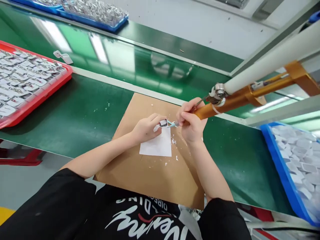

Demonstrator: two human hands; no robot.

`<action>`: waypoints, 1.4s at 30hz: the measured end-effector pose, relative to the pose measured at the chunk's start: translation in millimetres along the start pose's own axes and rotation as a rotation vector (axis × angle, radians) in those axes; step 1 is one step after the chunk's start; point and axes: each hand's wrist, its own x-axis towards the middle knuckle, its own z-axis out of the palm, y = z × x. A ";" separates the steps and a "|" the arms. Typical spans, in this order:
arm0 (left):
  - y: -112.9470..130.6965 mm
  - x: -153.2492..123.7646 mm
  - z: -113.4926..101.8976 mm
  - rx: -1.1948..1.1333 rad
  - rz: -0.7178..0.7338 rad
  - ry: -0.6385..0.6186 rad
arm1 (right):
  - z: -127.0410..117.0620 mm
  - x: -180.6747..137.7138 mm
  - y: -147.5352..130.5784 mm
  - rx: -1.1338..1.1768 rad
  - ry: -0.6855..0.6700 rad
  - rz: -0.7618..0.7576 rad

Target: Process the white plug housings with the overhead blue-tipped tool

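While pinching a white part (163,123) in the left hand (147,128), toward the cardboard's far edge (142,98), grips an orange tool (227,104) just rightward in the right hand (191,120).

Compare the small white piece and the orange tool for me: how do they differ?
Size: the white piece is small, while the orange tool is long.
Colour: the white piece shows a dark patch; the orange tool ends in pale blue tips.
Holder: the left hand holds the white piece, the right hand the orange tool.
Shared: both are held.
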 end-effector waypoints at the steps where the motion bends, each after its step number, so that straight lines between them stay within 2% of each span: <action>1: 0.6 -0.6 1.0 -0.018 -0.033 -0.003 | 1.4 -0.6 -0.3 -0.004 0.002 -0.003; 4: 2.9 -2.5 5.2 -0.078 -0.109 -0.037 | 3.7 -4.9 -1.4 -0.027 0.020 -0.052; 8: 5.3 -4.1 10.1 -0.106 -0.085 -0.033 | 3.6 -12.0 -4.6 -0.040 -0.045 -0.111; 13: 8.3 -6.1 9.9 -0.086 -0.020 -0.039 | 5.3 -18.4 -8.4 -0.088 -0.013 -0.078; 17: 11.6 -7.3 7.7 -0.084 -0.028 -0.078 | 6.3 -19.0 -8.6 -0.100 0.011 -0.051; 24: 14.6 -8.5 8.3 -0.085 -0.032 -0.059 | 5.8 -16.3 -8.5 -0.059 0.009 -0.073; 29: 15.8 -10.1 9.4 -0.202 -0.026 0.004 | 5.4 -14.6 -8.6 0.003 0.010 -0.086; 34: 15.6 -11.4 13.1 -0.381 -0.067 0.014 | 7.1 -12.8 -8.5 0.052 -0.024 -0.100; 42: 14.0 -12.1 17.9 -0.522 -0.078 0.049 | 6.4 -14.2 -9.2 0.060 0.026 -0.098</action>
